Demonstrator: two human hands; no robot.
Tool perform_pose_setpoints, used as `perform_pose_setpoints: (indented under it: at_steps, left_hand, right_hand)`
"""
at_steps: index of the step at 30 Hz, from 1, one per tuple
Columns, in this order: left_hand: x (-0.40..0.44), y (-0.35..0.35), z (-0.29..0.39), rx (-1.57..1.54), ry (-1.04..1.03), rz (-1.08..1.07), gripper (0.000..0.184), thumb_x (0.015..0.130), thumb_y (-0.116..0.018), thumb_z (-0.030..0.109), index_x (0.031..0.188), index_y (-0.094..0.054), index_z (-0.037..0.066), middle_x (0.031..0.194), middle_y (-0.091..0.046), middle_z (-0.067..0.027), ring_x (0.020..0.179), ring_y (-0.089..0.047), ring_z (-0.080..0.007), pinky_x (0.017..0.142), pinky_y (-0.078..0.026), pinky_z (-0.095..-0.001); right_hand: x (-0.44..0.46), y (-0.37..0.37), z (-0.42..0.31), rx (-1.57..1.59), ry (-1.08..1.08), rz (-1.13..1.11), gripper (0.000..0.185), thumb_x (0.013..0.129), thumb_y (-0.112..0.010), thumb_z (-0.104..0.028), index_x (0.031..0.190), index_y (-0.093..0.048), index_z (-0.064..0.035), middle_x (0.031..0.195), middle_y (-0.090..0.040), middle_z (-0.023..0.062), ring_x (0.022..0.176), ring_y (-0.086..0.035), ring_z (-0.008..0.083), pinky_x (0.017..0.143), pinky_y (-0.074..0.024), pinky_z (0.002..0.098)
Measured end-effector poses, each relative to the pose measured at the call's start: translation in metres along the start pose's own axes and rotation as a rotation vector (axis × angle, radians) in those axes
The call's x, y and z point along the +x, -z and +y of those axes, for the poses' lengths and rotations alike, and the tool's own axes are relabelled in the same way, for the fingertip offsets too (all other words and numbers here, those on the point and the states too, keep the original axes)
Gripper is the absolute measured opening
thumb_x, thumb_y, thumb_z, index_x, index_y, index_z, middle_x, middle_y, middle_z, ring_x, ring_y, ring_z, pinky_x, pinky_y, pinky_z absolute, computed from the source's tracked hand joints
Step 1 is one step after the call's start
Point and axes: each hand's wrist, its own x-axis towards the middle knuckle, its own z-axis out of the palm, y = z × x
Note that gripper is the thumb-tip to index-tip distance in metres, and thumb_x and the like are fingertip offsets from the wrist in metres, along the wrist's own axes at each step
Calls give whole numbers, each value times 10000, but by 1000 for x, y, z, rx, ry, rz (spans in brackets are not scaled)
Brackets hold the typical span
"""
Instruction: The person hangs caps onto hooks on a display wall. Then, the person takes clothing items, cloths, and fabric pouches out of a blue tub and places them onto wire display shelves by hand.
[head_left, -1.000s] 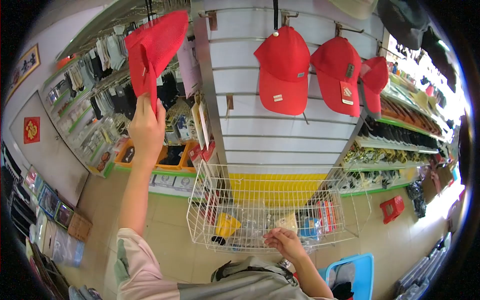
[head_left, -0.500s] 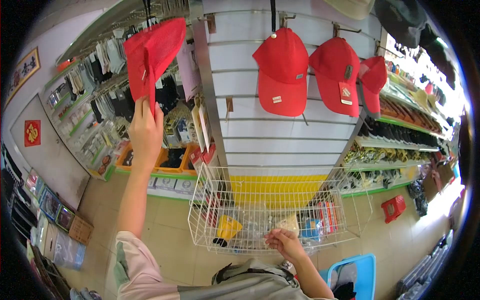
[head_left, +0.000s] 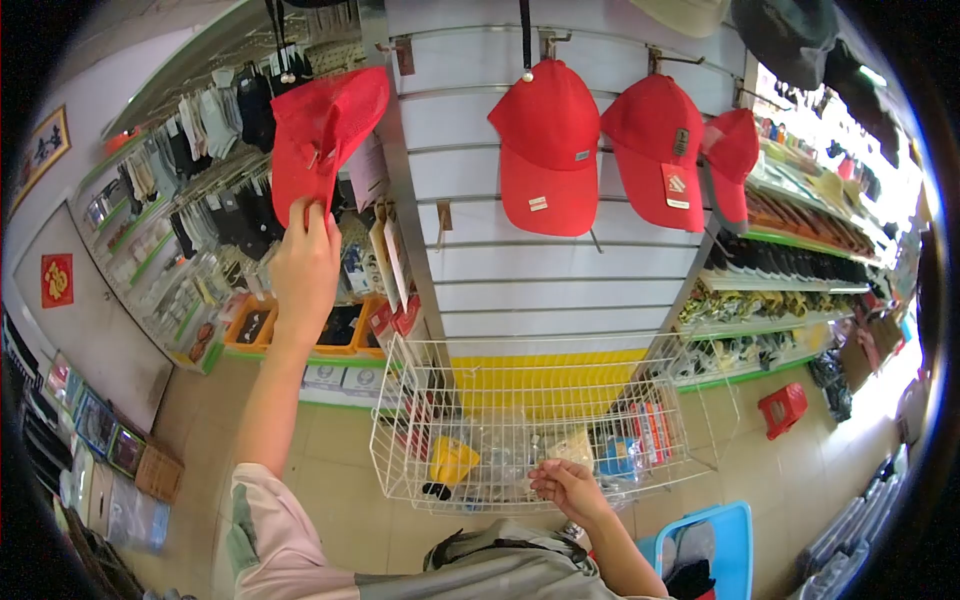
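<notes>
My left hand point(head_left: 308, 262) is raised at the upper left, its fingers closed on the brim of a red cap point(head_left: 330, 130). The cap is tilted, brim down, beside the slatted wall's metal edge. My right hand point(head_left: 568, 487) is low in front of me, over the near side of a white wire basket point(head_left: 376, 440). Its fingers are curled together; what they hold, if anything, I cannot make out. Hanging on wall hooks are a red cap with a small badge point(head_left: 552, 140), a tagged red cap point(head_left: 657, 140) and a partly hidden red cap point(head_left: 733, 160).
Socks point(head_left: 205, 115) hang on the left rack, above orange bins point(head_left: 250, 325). In the wire basket are a yellow item point(head_left: 453, 460) and a blue item point(head_left: 617, 457). A red stool point(head_left: 783, 410) stands right; a blue basket point(head_left: 740, 550) is near my right arm. Dark hats point(head_left: 785, 40) hang overhead.
My left hand and the held red cap have moved slightly right and down, and the cap has turned a little. The view has shifted slightly. My right hand stays low over the basket.
</notes>
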Motion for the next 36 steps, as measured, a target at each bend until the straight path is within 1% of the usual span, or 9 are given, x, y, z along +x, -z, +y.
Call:
perform_pose_setpoints:
  at_steps: [11, 17, 23, 24, 27, 28, 31, 34, 36]
  left_hand:
    - [31, 3, 32, 25, -60, -222, 198, 878, -618, 122, 1018, -532, 10, 942, -577, -145, 729, -692, -288, 555, -568, -356]
    - [40, -11, 48, 46, -135, -179, 180, 848, -622, 83, 989, -535, 14, 927, -592, -138, 704, -697, -272, 551, -575, -348]
    - [54, -31, 27, 220, 9, -190, 147, 827, -605, 32, 960, -542, 30, 885, -605, -127, 714, -704, -281, 546, -571, -350]
    - [52, -32, 28, 220, -13, -197, 119, 858, -599, 61, 958, -542, 34, 878, -603, -129, 692, -701, -290, 540, -569, -359]
    - [44, -25, 46, 45, -70, -227, 101, 900, -586, 101, 958, -544, 30, 861, -607, -128, 673, -695, -296, 549, -571, -365]
    - [43, -22, 50, -13, -67, -219, 158, 931, -584, 162, 963, -543, 13, 836, -612, -134, 663, -692, -298, 547, -562, -378]
    - [42, -24, 48, -178, -35, -129, 193, 922, -599, 189, 937, -555, 1, 823, -647, -161, 667, -691, -309, 536, -549, -385]
    - [44, -33, 31, -420, 86, -110, 228, 933, -600, 208, 966, -581, -17, 798, -671, -159, 637, -695, -262, 529, -537, -374]
    - [44, -21, 27, -757, 309, -199, 266, 962, -571, 229, 1069, -600, -12, 827, -686, -131, 629, -689, -225, 500, -534, -324]
  right_hand:
    - [2, 2, -1, 15, -8, 4, 215, 1018, -517, -166, 1113, -579, 17, 1096, -668, 176, 943, -656, 224, 836, -538, 342]
    - [2, -2, -1, 48, -1, 14, 178, 1016, -507, -133, 1070, -604, 6, 1034, -678, 159, 889, -669, 229, 803, -552, 340]
    - [1, 0, 0, 60, -2, 23, 175, 1013, -518, -140, 1081, -590, 4, 1051, -674, 164, 906, -662, 221, 806, -539, 333]
    - [0, 1, 0, 53, -7, 18, 189, 1012, -527, -151, 1101, -577, 8, 1071, -669, 167, 919, -656, 218, 818, -533, 333]
    - [2, 1, 1, 43, -15, 8, 216, 1015, -531, -173, 1119, -562, 14, 1097, -663, 168, 937, -648, 215, 834, -527, 337]
    - [2, 2, 2, 40, -18, 6, 221, 1017, -529, -178, 1118, -562, 16, 1100, -662, 166, 940, -648, 216, 836, -526, 338]
    - [1, 0, 2, 10, -27, 17, 238, 1019, -523, -188, 1134, -560, 18, 1113, -657, 161, 956, -646, 218, 849, -523, 347]
    - [5, 4, 4, 23, -31, -6, 253, 1016, -525, -187, 1157, -558, 20, 1131, -653, 159, 976, -644, 220, 873, -517, 354]
    - [4, 5, 2, 28, -26, 24, 256, 1013, -527, -183, 1164, -560, 21, 1128, -654, 160, 976, -644, 220, 881, -515, 354]
